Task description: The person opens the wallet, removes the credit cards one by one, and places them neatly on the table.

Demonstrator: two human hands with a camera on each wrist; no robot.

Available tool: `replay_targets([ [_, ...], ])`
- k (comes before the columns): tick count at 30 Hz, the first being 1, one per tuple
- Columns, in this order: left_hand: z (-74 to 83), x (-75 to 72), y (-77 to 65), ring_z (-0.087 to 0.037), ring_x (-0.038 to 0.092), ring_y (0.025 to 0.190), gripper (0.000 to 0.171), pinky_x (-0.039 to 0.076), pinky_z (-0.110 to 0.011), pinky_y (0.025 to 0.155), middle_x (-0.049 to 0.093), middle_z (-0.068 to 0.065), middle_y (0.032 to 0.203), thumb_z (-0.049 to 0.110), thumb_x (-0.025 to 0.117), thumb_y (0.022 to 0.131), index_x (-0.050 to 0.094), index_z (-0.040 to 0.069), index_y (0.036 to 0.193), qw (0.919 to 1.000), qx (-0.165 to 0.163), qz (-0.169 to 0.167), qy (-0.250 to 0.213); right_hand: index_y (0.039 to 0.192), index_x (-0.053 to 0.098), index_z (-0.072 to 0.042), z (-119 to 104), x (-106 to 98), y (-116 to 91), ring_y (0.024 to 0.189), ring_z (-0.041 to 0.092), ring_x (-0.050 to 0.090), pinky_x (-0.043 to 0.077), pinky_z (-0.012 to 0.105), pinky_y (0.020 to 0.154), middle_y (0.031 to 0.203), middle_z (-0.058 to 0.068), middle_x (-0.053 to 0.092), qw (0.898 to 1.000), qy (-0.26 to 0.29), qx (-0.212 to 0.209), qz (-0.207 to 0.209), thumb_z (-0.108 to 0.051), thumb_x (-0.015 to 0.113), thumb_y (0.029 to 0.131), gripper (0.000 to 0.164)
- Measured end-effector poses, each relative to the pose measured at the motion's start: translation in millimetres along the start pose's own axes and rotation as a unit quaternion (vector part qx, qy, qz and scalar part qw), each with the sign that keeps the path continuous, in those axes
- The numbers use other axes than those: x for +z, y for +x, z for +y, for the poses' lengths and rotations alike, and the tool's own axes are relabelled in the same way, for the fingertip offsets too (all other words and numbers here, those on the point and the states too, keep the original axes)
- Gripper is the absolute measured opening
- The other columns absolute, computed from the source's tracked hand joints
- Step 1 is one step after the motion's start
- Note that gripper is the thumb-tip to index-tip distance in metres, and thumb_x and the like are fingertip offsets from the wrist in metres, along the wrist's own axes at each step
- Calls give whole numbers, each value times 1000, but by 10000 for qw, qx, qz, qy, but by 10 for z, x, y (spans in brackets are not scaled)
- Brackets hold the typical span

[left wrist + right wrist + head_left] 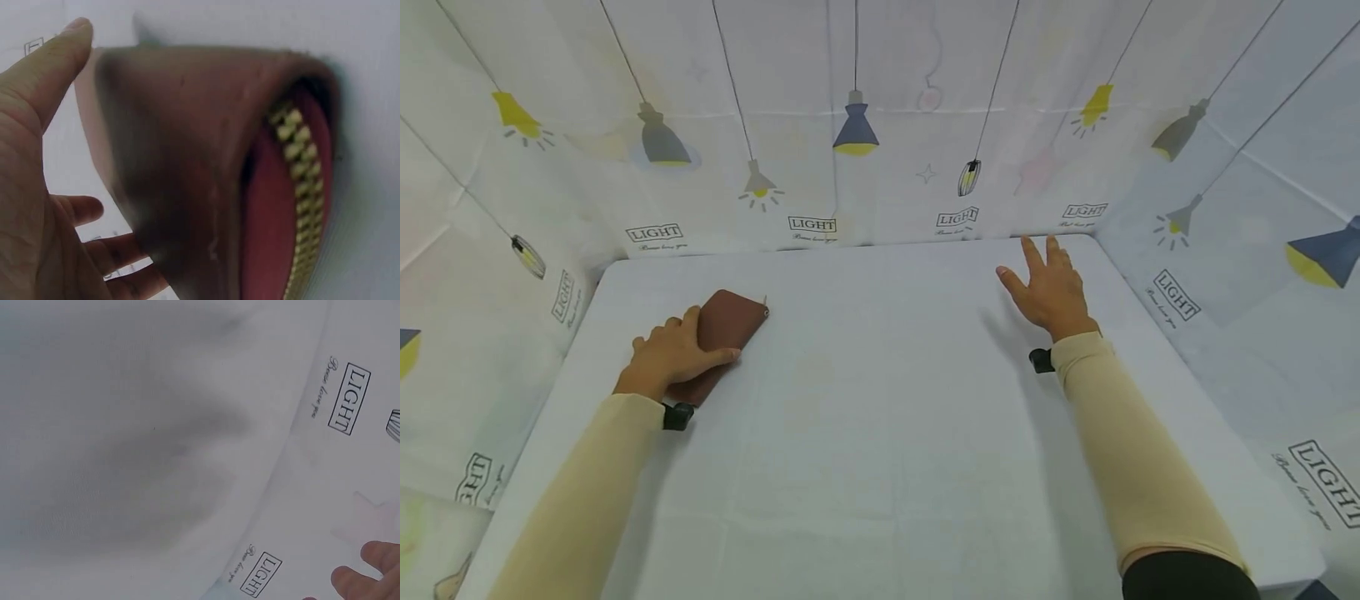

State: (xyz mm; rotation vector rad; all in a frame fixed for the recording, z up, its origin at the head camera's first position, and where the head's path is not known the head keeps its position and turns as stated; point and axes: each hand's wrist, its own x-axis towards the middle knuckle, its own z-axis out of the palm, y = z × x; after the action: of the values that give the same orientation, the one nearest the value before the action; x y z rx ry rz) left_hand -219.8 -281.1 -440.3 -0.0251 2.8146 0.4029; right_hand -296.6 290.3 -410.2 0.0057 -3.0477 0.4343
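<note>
The left hand lay at about nine o'clock on the white bench, its grip grasping a brown zip wallet, thumb along one side and fingers curled round the other. The left wrist view showed the wallet's brass zipper partly open on a red lining. The right hand was at two o'clock, grip released, fingers spread, near the lamp-printed backdrop.

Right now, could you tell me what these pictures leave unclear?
- Brown pouch: near end hidden under the left hand, head view.
- Pouch contents: left wrist view blurred; only the zipper shows.
- Right hand: right wrist view's edge cuts all but fingertips.
</note>
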Motion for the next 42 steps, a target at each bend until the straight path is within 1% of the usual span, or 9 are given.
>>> replay_targets([
  [5, 40, 43, 25, -54, 47, 119, 120, 37, -73, 95, 42, -40, 141, 72, 66, 87, 12, -4, 162, 9999, 122, 93, 35, 169, 14, -13, -100, 58, 3, 154, 58, 9, 15, 73, 120, 171, 31, 1, 9998, 46, -168, -108, -69, 34, 104, 88],
  [10, 43, 92, 91, -52, 47, 117, 116, 40, -71, 94, 43, -40, 136, 66, 68, 88, 13, -4, 163, 9996, 210, 171, 27, 169, 14, -14, -163, 114, 1, 154, 57, 8, 15, 72, 121, 171, 29, 1, 9996, 117, -220, -150, -68, 35, 104, 87],
  [14, 124, 113, 112, -51, 48, 118, 112, 41, -69, 95, 44, -38, 134, 62, 69, 88, 15, -3, 162, 9993, 309, 199, 115, 169, 14, -16, -212, 144, -6, 155, 56, 8, 15, 72, 121, 172, 28, 0, 9994, 145, -234, -208, -67, 36, 104, 86],
  [24, 516, 234, 154, -44, 48, 119, 106, 44, -65, 99, 46, -31, 136, 55, 72, 88, 18, 4, 165, 9969, 718, 250, 214, 169, 14, -17, -361, 252, -33, 155, 54, 10, 19, 72, 120, 172, 27, 1, 9984, 256, -390, -315, -62, 42, 105, 83],
  [31, 810, 346, 191, -39, 49, 118, 105, 46, -61, 98, 48, -25, 138, 54, 74, 86, 22, 10, 165, 9905, 1235, 374, 473, 169, 15, -18, -468, 366, -80, 155, 53, 16, 25, 71, 118, 172, 27, 4, 9971, 387, -491, -426, -55, 47, 106, 81],
  [35, 980, 409, 214, -37, 49, 119, 103, 48, -60, 95, 45, -22, 144, 55, 73, 86, 23, 15, 166, 9869, 1423, 371, 666, 169, 15, -18, -534, 446, -113, 153, 53, 22, 29, 70, 117, 172, 25, 7, 9960, 493, -506, -543, -52, 51, 106, 80],
  [38, 1116, 446, 212, -39, 50, 119, 102, 52, -61, 88, 43, -19, 149, 56, 73, 86, 22, 18, 166, 9840, 1546, 353, 808, 169, 18, -17, -606, 490, -143, 152, 51, 25, 31, 68, 117, 171, 25, 13, 9943, 593, -595, -653, -48, 53, 106, 79],
  [40, 1210, 460, 199, -39, 50, 124, 102, 52, -61, 90, 43, -18, 151, 56, 73, 86, 22, 20, 167, 9809, 1691, 350, 895, 168, 22, -16, -661, 517, -160, 152, 48, 29, 33, 65, 118, 169, 24, 21, 9925, 678, -677, -758, -45, 54, 106, 76],
  [42, 1299, 470, 183, -39, 48, 131, 102, 50, -60, 97, 42, -17, 153, 57, 73, 86, 24, 19, 166, 9764, 1880, 368, 997, 165, 30, -13, -718, 535, -177, 149, 45, 36, 35, 62, 118, 164, 24, 32, 9902, 783, -779, -859, -42, 56, 106, 70],
])
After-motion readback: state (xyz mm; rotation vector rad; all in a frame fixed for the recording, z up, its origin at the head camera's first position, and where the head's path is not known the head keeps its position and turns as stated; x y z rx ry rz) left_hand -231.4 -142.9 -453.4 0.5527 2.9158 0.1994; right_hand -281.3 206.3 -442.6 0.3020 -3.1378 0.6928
